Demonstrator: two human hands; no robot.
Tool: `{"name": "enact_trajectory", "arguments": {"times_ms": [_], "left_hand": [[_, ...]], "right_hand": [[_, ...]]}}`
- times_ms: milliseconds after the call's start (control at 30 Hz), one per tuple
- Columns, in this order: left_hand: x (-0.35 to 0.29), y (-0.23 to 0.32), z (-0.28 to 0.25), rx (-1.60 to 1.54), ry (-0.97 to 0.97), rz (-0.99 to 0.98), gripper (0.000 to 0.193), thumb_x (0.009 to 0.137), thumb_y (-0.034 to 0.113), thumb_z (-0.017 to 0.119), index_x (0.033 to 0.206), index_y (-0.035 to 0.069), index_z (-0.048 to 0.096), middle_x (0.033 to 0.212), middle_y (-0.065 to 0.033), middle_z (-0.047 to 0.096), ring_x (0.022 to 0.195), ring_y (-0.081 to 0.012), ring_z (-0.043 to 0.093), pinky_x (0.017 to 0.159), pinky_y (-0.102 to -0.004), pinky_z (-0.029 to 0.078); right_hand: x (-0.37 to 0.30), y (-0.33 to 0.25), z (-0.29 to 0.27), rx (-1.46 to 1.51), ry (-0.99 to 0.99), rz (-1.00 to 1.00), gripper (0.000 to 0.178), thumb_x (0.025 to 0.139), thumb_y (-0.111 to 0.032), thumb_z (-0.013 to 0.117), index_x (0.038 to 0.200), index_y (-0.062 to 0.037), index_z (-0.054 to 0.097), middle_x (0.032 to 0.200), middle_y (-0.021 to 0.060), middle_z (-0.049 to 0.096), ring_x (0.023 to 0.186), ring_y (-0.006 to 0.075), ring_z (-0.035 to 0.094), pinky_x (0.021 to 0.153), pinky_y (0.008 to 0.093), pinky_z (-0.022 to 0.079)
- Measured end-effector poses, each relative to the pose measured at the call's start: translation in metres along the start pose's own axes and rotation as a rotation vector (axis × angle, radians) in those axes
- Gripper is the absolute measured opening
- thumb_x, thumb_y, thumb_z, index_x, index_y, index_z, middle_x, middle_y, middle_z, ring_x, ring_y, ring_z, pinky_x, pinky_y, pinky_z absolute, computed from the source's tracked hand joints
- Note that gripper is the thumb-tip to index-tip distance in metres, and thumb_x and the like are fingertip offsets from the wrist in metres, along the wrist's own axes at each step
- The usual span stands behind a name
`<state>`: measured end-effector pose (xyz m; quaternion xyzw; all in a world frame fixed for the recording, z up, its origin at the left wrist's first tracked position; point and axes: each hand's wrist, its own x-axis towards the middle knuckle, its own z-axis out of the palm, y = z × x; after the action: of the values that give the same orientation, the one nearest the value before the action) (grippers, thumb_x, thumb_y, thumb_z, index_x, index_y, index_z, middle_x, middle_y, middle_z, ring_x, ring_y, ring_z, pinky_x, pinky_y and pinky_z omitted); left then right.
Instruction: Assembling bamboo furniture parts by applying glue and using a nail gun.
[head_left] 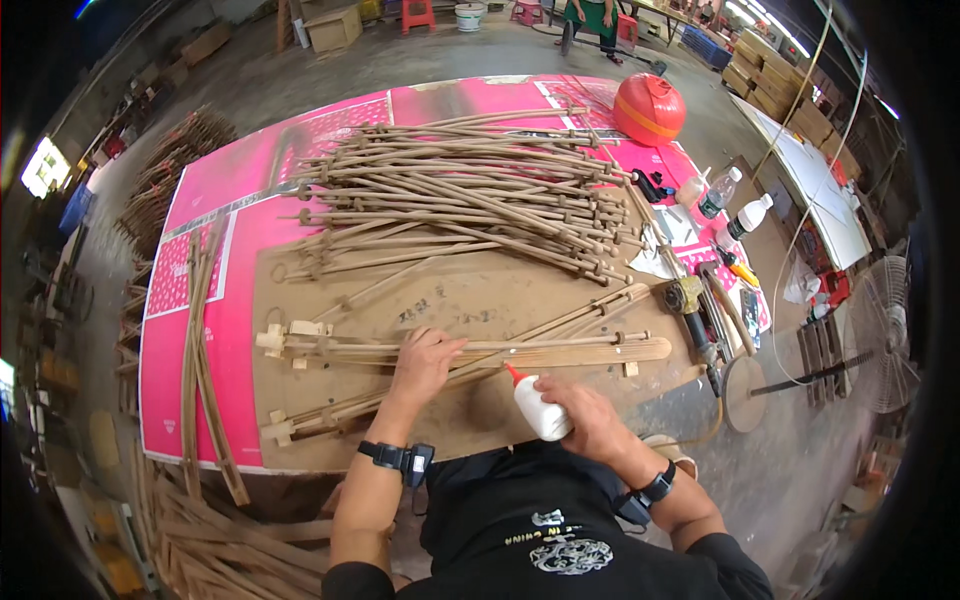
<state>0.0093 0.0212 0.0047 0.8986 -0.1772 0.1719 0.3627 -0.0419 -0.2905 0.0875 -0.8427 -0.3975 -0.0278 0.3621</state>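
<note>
In my right hand point(580, 415) is a white squeeze bottle point(541, 409) with a red nozzle, my fingers wrapped round its body. The bottle tilts up to the left, its tip close to the near edge of a long flat wooden slat point(590, 353). A thin wooden rod point(540, 344) with small round collars lies along that slat. My left hand point(428, 360) is bent over the rod and slat left of the bottle; its fingertips are partly hidden. More slats and rods point(350, 407) lie slanted beside it, with pale wooden blocks point(277, 428) at their left ends.
Behind lies a large pile of collared rods point(470, 195) on the pink-covered table point(225, 350). To the right are a nail gun point(690, 305), plastic bottles point(745, 218) and a red ball-shaped bundle point(650, 108). A standing fan point(880, 335) is beyond the right edge. Wooden slats point(230, 545) are stacked at lower left.
</note>
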Motion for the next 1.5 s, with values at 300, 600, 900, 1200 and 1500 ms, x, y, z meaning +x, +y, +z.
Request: {"name": "enact_trajectory", "arguments": {"times_ms": [300, 600, 900, 1200, 1500], "left_hand": [[-0.006, -0.007, 0.003, 0.094, -0.033, 0.022, 0.021, 0.086, 0.013, 0.075, 0.106, 0.015, 0.081, 0.094, -0.0038, 0.069, 0.097, -0.0266, 0.063, 0.089, -0.0411, 0.05], [-0.005, -0.009, 0.007, -0.058, 0.042, 0.096, 0.028, 0.08, 0.022, 0.07, 0.105, 0.012, 0.078, 0.095, -0.006, 0.069, 0.097, -0.0286, 0.063, 0.087, -0.0407, 0.05], [-0.004, 0.006, -0.005, -0.209, 0.182, 0.081, 0.034, 0.082, 0.023, 0.066, 0.114, 0.013, 0.073, 0.107, -0.0077, 0.065, 0.107, -0.0289, 0.059, 0.098, -0.0407, 0.046], [0.005, -0.024, 0.022, 0.001, 0.1, 0.085, 0.033, 0.082, 0.028, 0.065, 0.111, 0.014, 0.073, 0.114, -0.0077, 0.064, 0.112, -0.0282, 0.056, 0.105, -0.043, 0.042], [0.011, -0.02, 0.027, 0.07, 0.075, 0.124, 0.038, 0.081, 0.021, 0.064, 0.118, 0.013, 0.073, 0.11, -0.0069, 0.064, 0.109, -0.0272, 0.059, 0.1, -0.0422, 0.046]], "right_hand": [[0.002, 0.001, 0.02, 0.376, 0.247, -0.044, 0.065, 0.073, 0.007, 0.082, 0.129, -0.005, 0.051, 0.136, 0.0234, 0.063, 0.133, 0.0384, 0.059, 0.113, 0.0518, 0.046], [0.068, -0.012, 0.062, 0.585, 0.155, -0.07, 0.071, 0.076, 0.003, 0.086, 0.132, -0.0096, 0.043, 0.137, 0.0238, 0.058, 0.129, 0.0349, 0.059, 0.108, 0.045, 0.051], [0.167, -0.049, 0.118, 0.412, -0.036, -0.289, 0.077, 0.055, 0.006, 0.081, 0.126, -0.007, 0.056, 0.136, 0.0227, 0.063, 0.124, 0.0417, 0.062, 0.106, 0.049, 0.049], [0.194, -0.052, 0.146, 0.095, -0.039, -0.343, 0.076, 0.054, -0.004, 0.085, 0.125, -0.01, 0.058, 0.134, 0.0131, 0.067, 0.12, 0.0365, 0.065, 0.101, 0.0444, 0.048], [0.201, -0.049, 0.151, 0.131, -0.121, -0.348, 0.067, 0.064, 0.006, 0.071, 0.127, -0.0077, 0.055, 0.136, 0.0153, 0.064, 0.12, 0.0385, 0.065, 0.097, 0.0434, 0.053]]}}
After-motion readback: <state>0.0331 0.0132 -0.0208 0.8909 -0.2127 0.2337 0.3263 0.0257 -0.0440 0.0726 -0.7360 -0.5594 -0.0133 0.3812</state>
